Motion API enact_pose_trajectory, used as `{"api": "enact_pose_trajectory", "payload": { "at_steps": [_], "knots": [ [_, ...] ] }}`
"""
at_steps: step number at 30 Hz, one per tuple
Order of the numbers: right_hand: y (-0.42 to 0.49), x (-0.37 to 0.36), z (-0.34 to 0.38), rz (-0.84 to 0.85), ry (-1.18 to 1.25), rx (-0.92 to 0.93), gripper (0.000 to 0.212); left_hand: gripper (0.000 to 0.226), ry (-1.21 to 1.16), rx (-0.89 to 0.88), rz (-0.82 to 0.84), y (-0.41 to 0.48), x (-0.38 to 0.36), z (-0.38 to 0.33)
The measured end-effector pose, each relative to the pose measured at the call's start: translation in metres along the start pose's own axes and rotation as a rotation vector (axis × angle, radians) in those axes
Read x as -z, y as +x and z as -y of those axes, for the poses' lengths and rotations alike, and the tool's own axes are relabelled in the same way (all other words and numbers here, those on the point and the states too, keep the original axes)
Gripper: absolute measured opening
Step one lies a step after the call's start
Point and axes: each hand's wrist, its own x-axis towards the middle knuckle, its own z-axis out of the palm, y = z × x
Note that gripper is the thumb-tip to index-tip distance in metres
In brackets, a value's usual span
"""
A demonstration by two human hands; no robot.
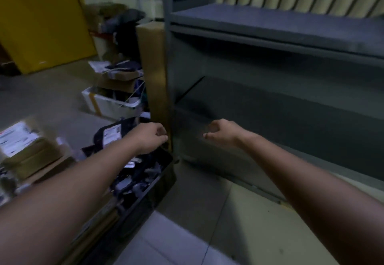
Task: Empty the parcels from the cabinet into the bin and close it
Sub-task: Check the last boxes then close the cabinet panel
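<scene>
A grey metal cabinet (270, 61) stands ahead on the right, and I see no parcels on its shelves. Below and left of it a dark bin (158, 183) sits on the floor, filled with several dark parcels (135, 177). A black bag with a white label (111, 133) lies on top of the pile. My left hand (150, 138) hovers over the bin beside the cabinet's left corner, fingers curled, nothing visible in it. My right hand (223, 133) reaches toward the lower shelf with its fingers loosely apart and empty.
A tall brown cardboard box (152, 73) leans against the cabinet's left side. Behind it are a white crate (110, 104) with clutter and more boxes. Cardboard boxes (27, 152) lie at the far left. A yellow panel (39, 21) stands at the back left. Pale tiles cover the floor (187, 233).
</scene>
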Motion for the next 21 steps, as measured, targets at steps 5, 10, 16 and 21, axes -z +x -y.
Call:
{"api": "enact_pose_trajectory", "payload": {
  "at_steps": [5,10,16,21],
  "knots": [
    [-0.037,0.043,-0.075,-0.076,0.011,-0.151,0.052,0.032,0.013,-0.117,0.060,0.029,-0.020,-0.083],
    [-0.082,0.069,-0.141,-0.134,0.014,-0.296,0.052,0.037,0.066,-0.244,0.107,0.039,-0.041,-0.165],
    [-0.131,0.099,-0.198,-0.162,-0.035,-0.404,0.045,0.044,0.151,-0.345,0.163,0.038,-0.059,-0.245],
    [-0.163,0.127,-0.235,-0.188,-0.052,-0.483,0.041,0.045,0.208,-0.373,0.177,0.034,-0.068,-0.297]
  ]
}}
